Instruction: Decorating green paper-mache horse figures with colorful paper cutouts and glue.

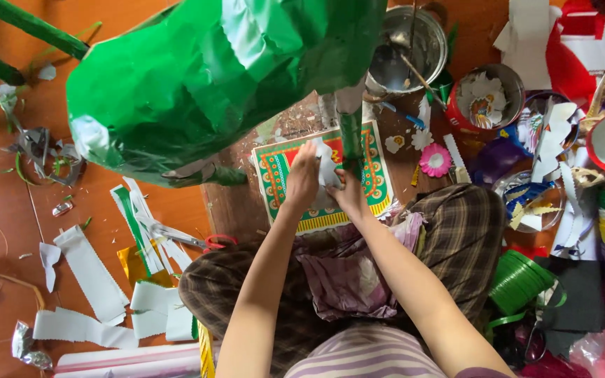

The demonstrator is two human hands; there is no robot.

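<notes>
Both hands meet at a green foil-wrapped stick above a patterned card.

From the head camera we see the left hand [302, 178] and right hand [350, 194], forearms reaching forward, fingers seemingly pinched on a white paper strip [326, 166] against the green foil-wrapped stick [350, 140], over the patterned card [278, 171]; red-handled scissors [201, 240] lie left.

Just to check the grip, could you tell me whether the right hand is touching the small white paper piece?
Touching: the head view shows the right hand with its fingers closed against the small white paper piece, no gap between them.
</notes>
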